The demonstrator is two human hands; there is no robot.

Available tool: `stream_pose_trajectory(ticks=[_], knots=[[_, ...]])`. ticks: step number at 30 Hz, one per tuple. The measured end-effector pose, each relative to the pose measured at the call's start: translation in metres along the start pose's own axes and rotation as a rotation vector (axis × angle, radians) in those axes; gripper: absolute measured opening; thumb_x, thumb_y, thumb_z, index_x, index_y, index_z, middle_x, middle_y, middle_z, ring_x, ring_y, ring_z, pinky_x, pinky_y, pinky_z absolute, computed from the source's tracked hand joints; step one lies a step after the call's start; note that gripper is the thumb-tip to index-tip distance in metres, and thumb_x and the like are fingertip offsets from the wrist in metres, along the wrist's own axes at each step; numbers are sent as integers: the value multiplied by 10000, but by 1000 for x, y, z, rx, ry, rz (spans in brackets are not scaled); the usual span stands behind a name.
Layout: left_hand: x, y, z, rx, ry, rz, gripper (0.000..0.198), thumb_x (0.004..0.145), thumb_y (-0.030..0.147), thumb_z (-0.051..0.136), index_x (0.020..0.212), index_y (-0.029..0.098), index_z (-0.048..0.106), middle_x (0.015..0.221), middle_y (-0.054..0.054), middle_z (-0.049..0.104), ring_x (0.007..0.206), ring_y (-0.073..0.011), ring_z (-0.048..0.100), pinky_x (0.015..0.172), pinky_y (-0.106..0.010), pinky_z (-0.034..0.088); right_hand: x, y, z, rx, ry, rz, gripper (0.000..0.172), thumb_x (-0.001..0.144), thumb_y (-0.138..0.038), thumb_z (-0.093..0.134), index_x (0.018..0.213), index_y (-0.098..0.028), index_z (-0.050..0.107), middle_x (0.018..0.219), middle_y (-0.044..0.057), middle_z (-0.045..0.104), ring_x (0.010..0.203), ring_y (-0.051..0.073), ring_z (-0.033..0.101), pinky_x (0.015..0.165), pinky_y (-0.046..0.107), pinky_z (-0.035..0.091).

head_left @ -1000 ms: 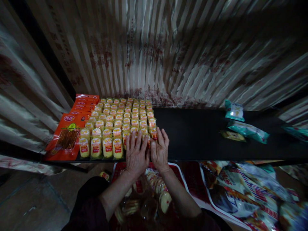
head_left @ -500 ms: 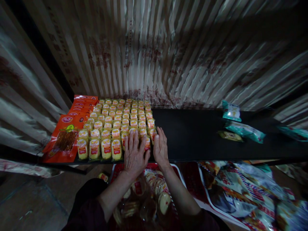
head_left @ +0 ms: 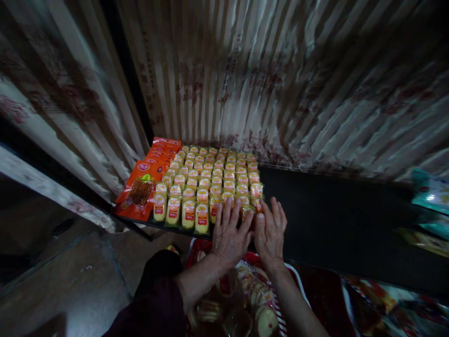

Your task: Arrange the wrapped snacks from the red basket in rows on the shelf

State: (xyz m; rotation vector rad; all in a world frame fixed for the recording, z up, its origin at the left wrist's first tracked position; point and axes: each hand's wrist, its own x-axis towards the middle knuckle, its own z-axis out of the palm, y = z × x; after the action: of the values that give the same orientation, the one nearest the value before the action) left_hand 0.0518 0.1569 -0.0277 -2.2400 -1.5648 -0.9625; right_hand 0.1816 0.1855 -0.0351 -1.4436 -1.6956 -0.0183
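Observation:
Rows of small yellow packaged cakes point(head_left: 202, 217) with red and white labels stand close together on a black shelf point(head_left: 336, 210). My left hand point(head_left: 229, 234) lies over the front row toward its right end, fingers spread and pointing away from me, covering some of the packs. Close beside it, my right hand point(head_left: 271, 229) is at the right front corner of the block, its fingers stretched out against the end packs. Neither hand has its fingers wrapped around a pack. Packs directly beneath the hands are partly hidden.
Orange snack bags point(head_left: 140, 189) overlap along the shelf's left end. Teal packets point(head_left: 431, 192) lie at the far right. Below the shelf, a red basket with a white rim point(head_left: 298, 281) holds packaged round pastries. A patterned curtain point(head_left: 217, 93) hangs behind.
The view has turned left, so the shelf and its goods sit farther right in the picture. Both hands remain at the right front of the cake rows, the right hand's fingers slightly more spread.

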Motion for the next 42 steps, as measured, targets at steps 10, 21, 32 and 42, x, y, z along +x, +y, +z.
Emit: stream_pose_trajectory(ticks=[10, 21, 32, 42], knots=[[-9, 1, -9, -127, 25, -8, 498, 892, 250, 483, 1384, 184, 446, 1540, -129, 289, 1457, -298, 131, 1159, -557, 202, -10, -7, -11, -25, 58, 95, 446, 985, -316, 259, 1375, -170, 418, 1497, 150, 331, 1422, 248, 229, 1115, 549, 277], [-72, 33, -34, -291, -118, 41, 447, 873, 131, 384, 1297, 92, 520, 1415, -141, 488, 1450, -257, 181, 1087, -497, 393, -64, -27, -32, 30, -35, 51, 455, 945, -203, 301, 1392, -204, 392, 1530, 119, 291, 1432, 250, 219, 1094, 564, 318], [-139, 26, -15, -260, -555, -230, 410, 832, 145, 459, 1208, 143, 621, 1448, -147, 444, 1380, -324, 344, 1137, -614, 231, -188, -11, -29, -82, -194, 82, 411, 873, -237, 442, 1271, -208, 538, 1336, 131, 537, 1284, 301, 451, 1014, 557, 412], [-191, 24, -25, -361, -749, -237, 502, 772, 148, 508, 1268, 133, 583, 1572, -69, 193, 1450, -279, 167, 1169, -412, 283, -223, 12, -31, -124, -563, 260, 345, 804, -220, 509, 1113, -174, 657, 1163, 148, 661, 1147, 285, 568, 1006, 456, 429]])
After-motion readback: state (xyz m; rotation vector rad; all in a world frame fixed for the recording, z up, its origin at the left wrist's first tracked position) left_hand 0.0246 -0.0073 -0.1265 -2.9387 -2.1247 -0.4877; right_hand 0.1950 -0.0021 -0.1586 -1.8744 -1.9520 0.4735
